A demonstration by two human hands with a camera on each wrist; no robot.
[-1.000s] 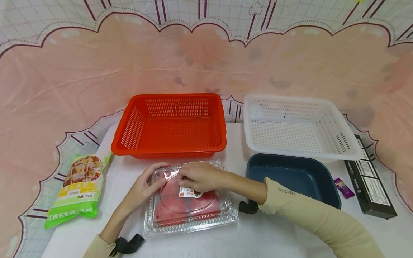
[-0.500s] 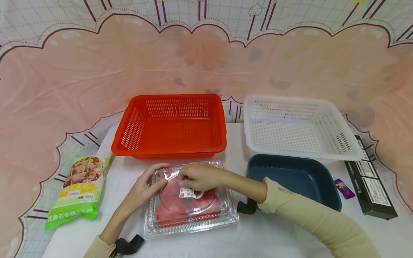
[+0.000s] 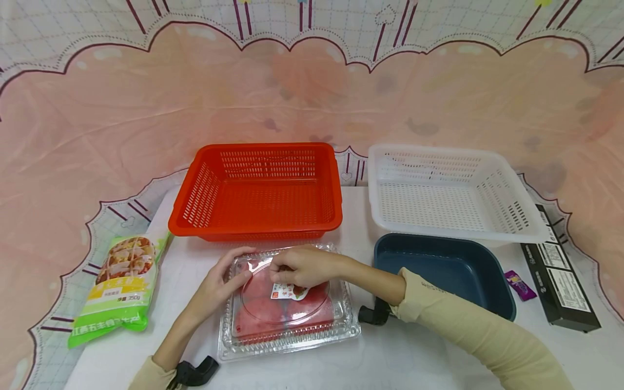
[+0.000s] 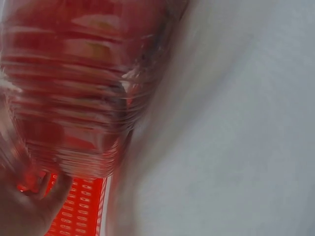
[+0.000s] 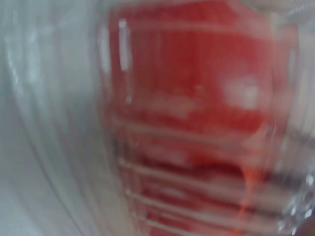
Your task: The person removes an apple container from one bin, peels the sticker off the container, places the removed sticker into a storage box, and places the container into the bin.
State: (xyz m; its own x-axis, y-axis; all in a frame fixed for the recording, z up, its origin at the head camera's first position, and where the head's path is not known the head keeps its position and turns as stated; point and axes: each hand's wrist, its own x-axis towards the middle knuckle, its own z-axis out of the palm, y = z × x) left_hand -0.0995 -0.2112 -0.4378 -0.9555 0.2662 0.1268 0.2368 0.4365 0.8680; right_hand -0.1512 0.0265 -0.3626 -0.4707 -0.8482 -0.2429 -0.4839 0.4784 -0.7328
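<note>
A clear plastic box (image 3: 283, 333) with red contents lies flat on the white table. My left hand (image 3: 214, 287) rests at its far left corner, thumb on the lid and fingers by the far edge; they look fairly straight. On the middle of the lid sits a white label (image 3: 287, 292), partly covered by my right hand (image 3: 307, 267). That hand's fingers are curled, and thumb and forefinger seem to pinch the label, though the fingertips are hidden. The left wrist view shows the box's ridged side (image 4: 78, 118); the right wrist view shows its red contents (image 5: 187, 73), blurred.
Behind the box stands a red basket (image 3: 273, 200), with a white basket (image 3: 434, 200) to its right. A dark blue tub (image 3: 439, 265) stands right of the box. Beyond it lie a purple packet (image 3: 520, 285) and a black box (image 3: 560, 281). A green food bag (image 3: 119, 287) lies at left.
My right hand has shifted very slightly, and a little more of the label's right end shows. The left hand and the box have stayed in place.
</note>
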